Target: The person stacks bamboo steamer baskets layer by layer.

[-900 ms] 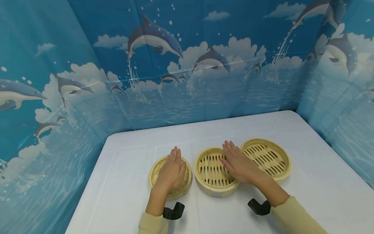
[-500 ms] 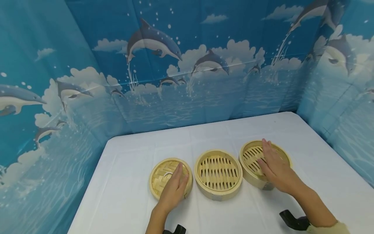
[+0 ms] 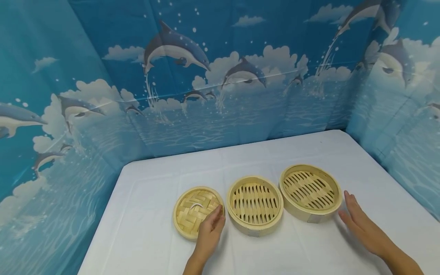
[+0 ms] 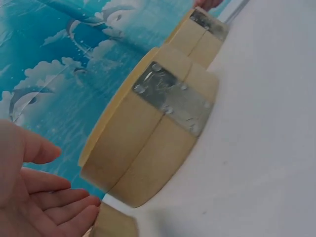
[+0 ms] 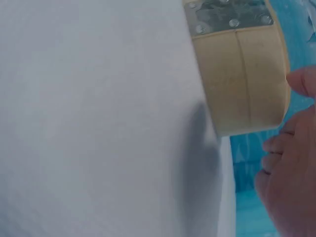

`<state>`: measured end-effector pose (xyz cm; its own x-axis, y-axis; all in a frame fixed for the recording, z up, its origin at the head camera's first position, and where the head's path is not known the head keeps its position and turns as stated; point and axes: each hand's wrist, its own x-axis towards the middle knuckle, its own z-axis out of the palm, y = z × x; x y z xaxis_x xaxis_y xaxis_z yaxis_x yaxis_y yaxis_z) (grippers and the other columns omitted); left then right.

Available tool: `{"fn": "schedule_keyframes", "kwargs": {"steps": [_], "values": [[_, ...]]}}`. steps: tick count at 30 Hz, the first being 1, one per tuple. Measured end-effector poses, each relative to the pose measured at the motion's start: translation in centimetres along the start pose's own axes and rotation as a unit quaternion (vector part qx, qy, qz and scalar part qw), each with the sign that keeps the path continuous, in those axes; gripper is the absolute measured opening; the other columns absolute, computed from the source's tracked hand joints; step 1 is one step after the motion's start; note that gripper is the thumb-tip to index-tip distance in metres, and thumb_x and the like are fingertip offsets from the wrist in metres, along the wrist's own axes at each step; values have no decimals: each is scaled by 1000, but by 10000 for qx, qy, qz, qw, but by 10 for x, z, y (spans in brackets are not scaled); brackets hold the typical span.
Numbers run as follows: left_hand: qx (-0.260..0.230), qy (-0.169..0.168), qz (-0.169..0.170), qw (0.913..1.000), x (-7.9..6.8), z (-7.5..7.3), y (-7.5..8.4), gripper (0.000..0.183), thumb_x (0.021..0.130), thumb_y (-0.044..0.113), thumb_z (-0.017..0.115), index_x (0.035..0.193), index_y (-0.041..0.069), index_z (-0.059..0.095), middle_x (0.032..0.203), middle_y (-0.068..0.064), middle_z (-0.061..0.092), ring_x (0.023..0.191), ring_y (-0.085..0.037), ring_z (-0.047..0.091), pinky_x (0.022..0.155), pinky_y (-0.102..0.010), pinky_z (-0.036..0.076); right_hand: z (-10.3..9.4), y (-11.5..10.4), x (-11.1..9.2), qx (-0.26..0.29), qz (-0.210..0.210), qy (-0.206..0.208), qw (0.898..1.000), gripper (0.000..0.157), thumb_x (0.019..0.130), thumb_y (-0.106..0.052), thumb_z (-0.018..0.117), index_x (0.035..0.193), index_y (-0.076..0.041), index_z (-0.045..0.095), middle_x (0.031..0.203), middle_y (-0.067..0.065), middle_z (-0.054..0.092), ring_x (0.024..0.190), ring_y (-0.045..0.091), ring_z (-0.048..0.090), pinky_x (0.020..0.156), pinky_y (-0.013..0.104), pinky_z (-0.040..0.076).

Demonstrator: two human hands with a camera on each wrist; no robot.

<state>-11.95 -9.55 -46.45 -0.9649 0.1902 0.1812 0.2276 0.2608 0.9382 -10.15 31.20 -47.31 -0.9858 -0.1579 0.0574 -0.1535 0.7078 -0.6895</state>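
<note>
A round woven bamboo lid [image 3: 190,214] lies flat just ahead and to the left of the left hand [image 3: 209,231], its weave facing up with a small white loop [image 3: 196,205] near the middle. The left hand overlaps the lid's near right edge in the head view; its fingers are loosely bent, released, and grasp nothing. Ahead of both hands and between them stands the middle steamer basket [image 3: 255,203], upright, its slatted floor showing from above; it is nearer to the left hand. A riveted metal plate [image 4: 173,98] on the side of its wall shows clearly in the left wrist view. Just beside it stands the right steamer basket [image 3: 308,189], also upright and slatted, forward and to the left of the right hand [image 3: 366,231]. That basket carries a similar metal plate [image 5: 229,17] on its wall. The right hand is released too, fingers extended, thumb pointing toward the basket's rim. With the angles so close and partly cut off, contact at either hand is hard to judge. A white cloth [image 3: 258,256] spreads beneath the lid, the baskets and both hands. Past its far edge, in front of the hands, rises a blue backdrop [image 3: 213,126] printed with dolphins [image 3: 175,49], clouds and water, continuing to either side.
</note>
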Motion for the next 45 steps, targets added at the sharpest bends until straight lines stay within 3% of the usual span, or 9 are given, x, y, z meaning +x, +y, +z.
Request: {"fn": "schedule_keyframes", "kwargs": {"steps": [5,11,14,20,27,32,35,37,45], "values": [[-161,-97,-78,9998,-3,10,3,43,89,15,41,124,-8,32,126,-20,35,114,-24,36,87,-22,33,4,10,1,266,202,-200,9992,82,83,-30,51,133,-15,-12,135,20,-14,120,36,-12,91,56,-5],[-439,-41,-380,9983,-3,19,10,45,89,14,42,124,-10,30,122,-21,38,109,-23,42,84,-20,36,6,22,10,88,22,-16,10000,90,75,-30,62,134,-22,-6,138,14,-1,120,6,-2,93,10,-3],[-219,-60,-496,9985,-2,20,11,47,89,19,42,124,-12,29,122,-22,38,109,-22,42,84,-20,36,7,26,15,281,60,-28,9996,90,75,-29,63,135,-24,-3,138,9,2,120,8,3,85,1,4],[136,-346,-697,9969,0,25,11,58,90,29,37,126,-13,20,127,-21,32,115,-24,33,90,-27,31,7,33,22,529,236,-30,9983,90,74,-29,64,135,-17,-1,138,16,4,122,32,8,79,-5,9],[-1027,-108,-1373,9851,8,40,12,64,90,31,37,130,-9,7,135,-21,11,123,-27,13,97,-37,17,7,37,23,516,177,47,9985,90,73,-29,64,135,-14,0,137,19,6,122,27,5,83,-3,8],[-1975,33,-1766,9643,17,44,12,70,86,40,40,132,-5,13,133,-20,21,119,-29,25,93,-42,27,10,38,27,491,90,118,9987,90,72,-30,65,135,-11,3,136,20,9,122,31,8,85,-1,9],[-1920,41,-1589,9684,19,46,3,64,88,37,39,131,-5,17,129,-22,28,115,-29,33,89,-42,32,10,38,27,558,162,97,9983,91,72,-30,65,135,-11,3,136,20,8,121,36,9,95,12,9],[-1922,122,-1784,9649,20,47,10,64,87,35,42,130,-6,17,128,-23,29,114,-30,34,89,-42,32,9,38,27,532,175,120,9984,91,72,-31,65,135,-11,3,136,20,9,121,36,9,96,13,8],[-2095,361,-2450,9459,24,48,30,51,89,19,41,127,-9,22,124,-25,34,111,-32,37,87,-42,34,11,43,26,469,-15,190,9987,90,71,-29,66,135,-13,5,136,18,10,122,16,6,80,-5,8]]}}
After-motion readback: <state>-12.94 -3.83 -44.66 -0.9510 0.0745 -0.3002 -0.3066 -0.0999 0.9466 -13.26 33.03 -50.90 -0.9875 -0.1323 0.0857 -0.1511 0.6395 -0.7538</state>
